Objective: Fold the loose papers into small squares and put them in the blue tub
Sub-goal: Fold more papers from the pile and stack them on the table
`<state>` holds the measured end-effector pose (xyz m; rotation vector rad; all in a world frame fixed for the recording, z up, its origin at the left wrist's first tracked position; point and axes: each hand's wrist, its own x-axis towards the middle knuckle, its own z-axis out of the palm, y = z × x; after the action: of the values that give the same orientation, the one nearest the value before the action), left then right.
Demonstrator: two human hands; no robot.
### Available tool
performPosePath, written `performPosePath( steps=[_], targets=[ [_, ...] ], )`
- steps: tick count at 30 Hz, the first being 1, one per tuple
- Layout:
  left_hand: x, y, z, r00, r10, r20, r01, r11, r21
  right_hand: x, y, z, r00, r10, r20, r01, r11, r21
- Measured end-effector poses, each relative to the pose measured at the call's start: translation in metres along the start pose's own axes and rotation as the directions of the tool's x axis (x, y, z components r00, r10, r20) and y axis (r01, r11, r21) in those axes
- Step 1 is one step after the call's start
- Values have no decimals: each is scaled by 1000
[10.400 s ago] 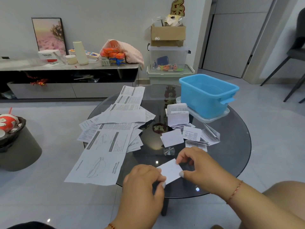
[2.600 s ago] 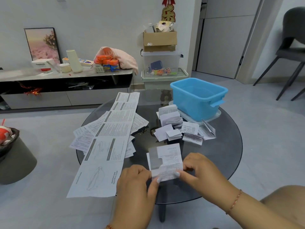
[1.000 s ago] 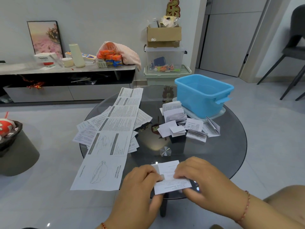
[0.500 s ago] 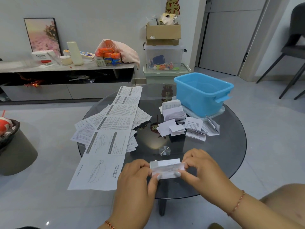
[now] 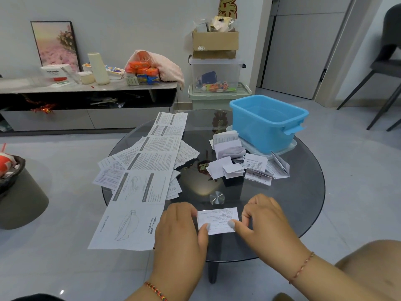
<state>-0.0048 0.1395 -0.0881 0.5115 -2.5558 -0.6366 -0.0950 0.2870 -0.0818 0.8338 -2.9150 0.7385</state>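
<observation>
On the table: tub at far right, folded squares just before it, loose sheets to the left, one slip nearest, between both hands.

Round dark glass table, folded paper between the hands, long unfolded sheets beyond the left hand, folded squares — blue tub — beyond the right hand.

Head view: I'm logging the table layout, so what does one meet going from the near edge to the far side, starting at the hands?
Small paper pinched between left hand and right hand → round metal disc → pile of folded squares → blue tub.
</observation>
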Motion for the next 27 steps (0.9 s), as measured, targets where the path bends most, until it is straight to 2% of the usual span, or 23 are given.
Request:
performPosePath(
  steps=[4,6,8,10,13,16,22,27],
  targets=[
    [-1,-10,6,987,160,26,-159,987,-35,-1,0,0,998,-18,-64,16,999,-32],
    [-1,-11,9,969,246,3,-246,969,-17,0,0,0,995,-40,-93,42,999,11],
    [-2,-11,10,961,270,-53,-271,963,-3,3,0,-1,992,-85,-94,93,992,82],
    [-1,-11,11,965,253,-73,-253,967,11,8,-2,-1,986,-164,-39,167,981,95],
    [-1,-9,11,975,219,-28,-219,976,6,18,-4,2,965,-261,33,259,964,55],
    [0,-8,9,978,209,12,-209,978,10,21,-7,3,958,-276,75,275,961,27],
    [1,0,-3,982,99,162,-106,994,33,23,-13,-5,947,-255,195,249,967,51],
    [1,3,-8,990,17,139,-19,1000,15,18,-15,-8,937,-279,210,260,959,113]
  ],
)
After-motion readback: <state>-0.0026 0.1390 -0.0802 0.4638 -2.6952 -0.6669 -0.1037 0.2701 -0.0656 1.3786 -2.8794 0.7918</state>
